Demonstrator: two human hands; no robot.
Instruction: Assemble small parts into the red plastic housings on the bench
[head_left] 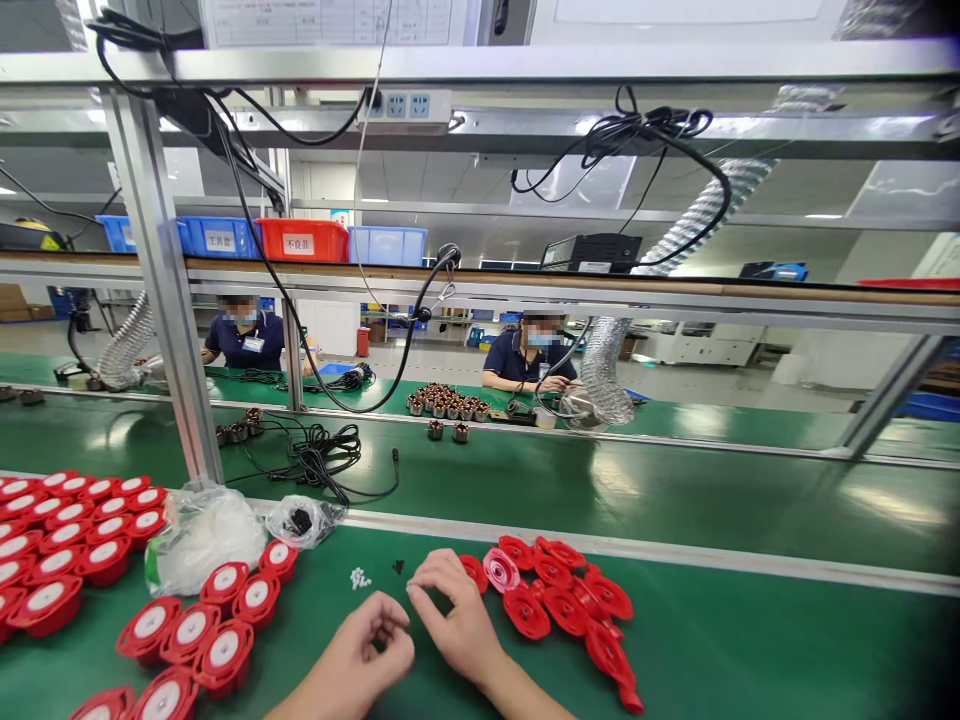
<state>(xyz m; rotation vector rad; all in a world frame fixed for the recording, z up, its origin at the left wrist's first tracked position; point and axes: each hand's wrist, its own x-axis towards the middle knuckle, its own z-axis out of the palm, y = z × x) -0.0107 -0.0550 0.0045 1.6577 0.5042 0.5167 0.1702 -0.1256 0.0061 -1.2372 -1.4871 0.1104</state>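
My left hand (367, 645) is over the green bench, its fingers curled in toward the thumb. Whatever it may hold is hidden. Close beside it, my right hand (454, 615) has its fingers bent and pressed together, thumb near the fingertips; nothing can be made out in them. Just beyond the hands lie a few small black pieces (398, 566) and a little pile of small white pieces (361, 578). To the right of my right hand is a heap of red plastic parts (566, 603), with one pinkish round part (501, 569) among them.
Red round parts with white discs (225, 648) cover the left side. Behind them sit a clear plastic bag (206, 540) and a small bag of black pieces (301, 521). A metal post (161, 280) rises at left. Two co-workers (529, 355) sit across the line.
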